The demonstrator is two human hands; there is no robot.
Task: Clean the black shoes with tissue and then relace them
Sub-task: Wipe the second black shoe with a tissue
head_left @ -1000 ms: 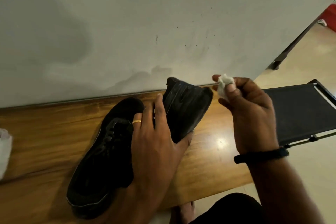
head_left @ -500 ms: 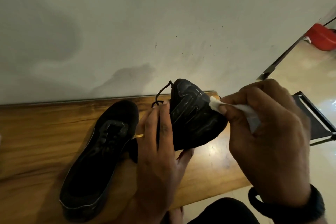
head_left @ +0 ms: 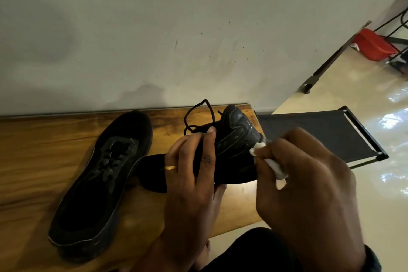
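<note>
Black shoe [head_left: 236, 148] tilted up between left fingers [head_left: 203, 157] and right fingers [head_left: 276, 150], white tissue [head_left: 272, 164] touching it, lace [head_left: 198, 115] loose; second shoe [head_left: 103, 183] flat beside.

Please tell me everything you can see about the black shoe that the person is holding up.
The held shoe is black, with a smooth, slightly shiny side panel marked by curved raised lines. It is lifted above the wooden bench and tilted, one end pointing up toward the wall. A loose black lace loops out of its top. The left hand grips it. The right hand presses a white tissue against its side. The other shoe lies apart on the bench.
</note>
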